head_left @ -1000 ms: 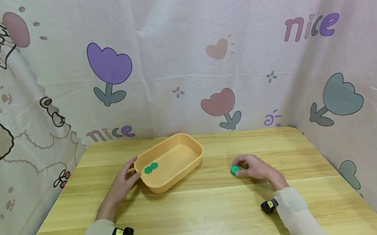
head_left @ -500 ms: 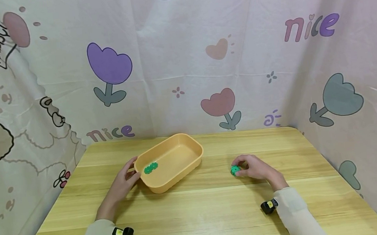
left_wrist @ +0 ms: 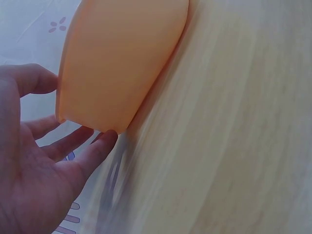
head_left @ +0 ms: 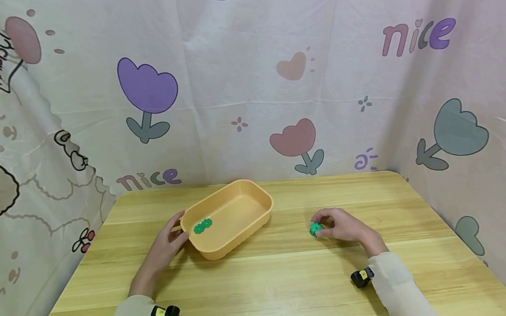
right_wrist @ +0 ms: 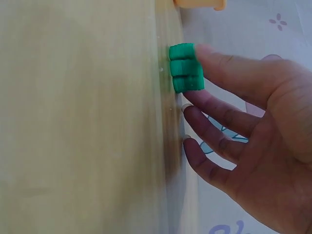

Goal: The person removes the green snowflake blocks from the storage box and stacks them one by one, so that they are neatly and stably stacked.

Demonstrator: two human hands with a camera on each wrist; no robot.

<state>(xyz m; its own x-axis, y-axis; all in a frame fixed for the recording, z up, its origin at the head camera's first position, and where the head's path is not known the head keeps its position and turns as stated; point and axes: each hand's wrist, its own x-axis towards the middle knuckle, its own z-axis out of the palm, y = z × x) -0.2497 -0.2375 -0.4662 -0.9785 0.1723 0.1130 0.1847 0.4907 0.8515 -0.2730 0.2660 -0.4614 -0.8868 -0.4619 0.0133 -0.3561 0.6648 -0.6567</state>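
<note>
A yellow-orange plastic basin (head_left: 242, 238) stands slanted on the table, with its near left end at my left hand (head_left: 166, 243). The left wrist view shows that hand (left_wrist: 53, 136) holding the basin's end (left_wrist: 117, 63), thumb at the rim side and fingers against the end wall. Inside the basin lie green flower-shaped pieces (head_left: 202, 226), side by side. To the right, my right hand (head_left: 341, 225) pinches a small green notched plastic piece (head_left: 316, 229) low over the table. In the right wrist view the piece (right_wrist: 186, 67) shows ridged, layered sides; the other fingers spread below it.
The wooden table (head_left: 266, 294) reaches back to a printed cloth backdrop (head_left: 227, 79). Bare wood lies between the basin and my right hand. Each sleeve carries a small black wrist camera (head_left: 165, 315).
</note>
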